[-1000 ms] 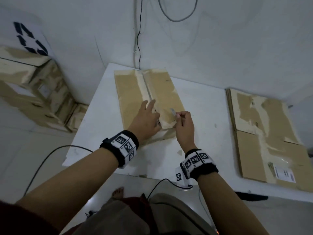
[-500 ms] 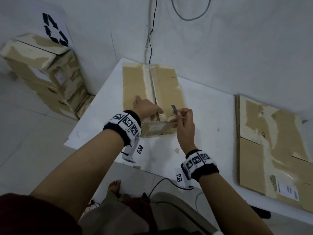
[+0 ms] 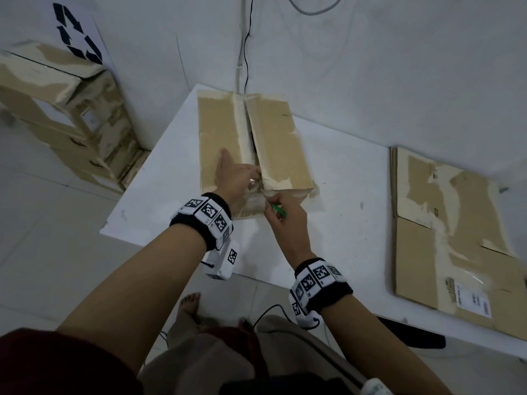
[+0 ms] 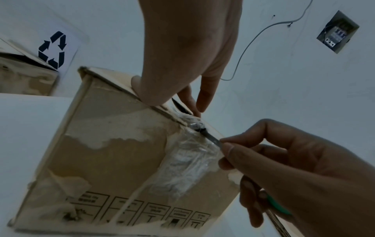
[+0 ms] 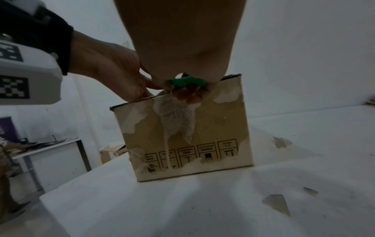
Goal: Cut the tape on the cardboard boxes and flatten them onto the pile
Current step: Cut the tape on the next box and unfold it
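The cardboard box [image 3: 251, 143] sits upright on the white table [image 3: 342, 195], toward the far left corner near the wall, with its two top flaps meeting at a seam that's gaped open a bit down the middle. A crumpled strip of clear tape [image 4: 182, 165] runs down from that seam over the front face, above a row of printed handling symbols. The left hand [image 3: 235, 175] rests on the top left flap right at the near edge, thumb pressing the edge and fingers reaching down to the seam, so it's steadying the box rather than gripping anything. The right hand [image 3: 285, 220] is just in front of the box, thumb and forefinger pinched tight on a thin metal blade with a green handle, the cutter [image 4: 213, 141], whose tip is poked into the tape right at the top front edge. Off to the right on the same table lies the pile of flattened boxes [image 3: 456, 238], well apart from the box. On the floor to the left there's a stack of more boxes [image 3: 62, 109] against the wall, under a recycling sign [image 3: 75, 35].
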A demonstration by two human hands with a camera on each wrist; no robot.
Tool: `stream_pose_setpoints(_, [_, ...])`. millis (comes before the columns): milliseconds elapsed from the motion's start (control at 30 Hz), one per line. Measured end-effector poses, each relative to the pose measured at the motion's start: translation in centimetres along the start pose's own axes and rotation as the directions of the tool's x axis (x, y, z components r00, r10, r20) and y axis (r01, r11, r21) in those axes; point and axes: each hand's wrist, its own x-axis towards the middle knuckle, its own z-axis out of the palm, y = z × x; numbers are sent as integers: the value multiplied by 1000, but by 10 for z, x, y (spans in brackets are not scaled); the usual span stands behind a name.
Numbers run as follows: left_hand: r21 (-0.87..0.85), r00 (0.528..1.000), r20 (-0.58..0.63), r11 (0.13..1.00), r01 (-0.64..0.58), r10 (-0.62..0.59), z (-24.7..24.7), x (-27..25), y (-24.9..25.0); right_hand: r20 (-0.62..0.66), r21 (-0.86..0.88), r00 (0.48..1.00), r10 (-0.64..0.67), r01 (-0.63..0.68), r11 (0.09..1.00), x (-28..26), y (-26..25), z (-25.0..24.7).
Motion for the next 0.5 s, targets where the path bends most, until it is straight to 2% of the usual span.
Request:
stream_pose_setpoints(100, [-73,999,-12,997,32,-33,-3,-54,38,-6,-48,1000,23,-24,999,2,-5,6])
stream_pose_setpoints(167, [-93,1000,-6,996,-9,8,-5,-79,55,-10,-140,1000,20,-21,990,1,-5,9])
stream_pose_setpoints(233, [-73,999,-22,996,-41,40,-5,-82,56,-22,-175,1000,22,-26,984,-1,-5,11])
stream_pose_setpoints(333, [-15,998,-46,999,-35,34,-5,-78,53,-36,-131,998,50,-54,990,-2,-6,12])
stream_pose_setpoints(500, [-50,997,-56,997,-55,52,-3,-84,54,-14,-94,998,56,-57,994,6,-13,18])
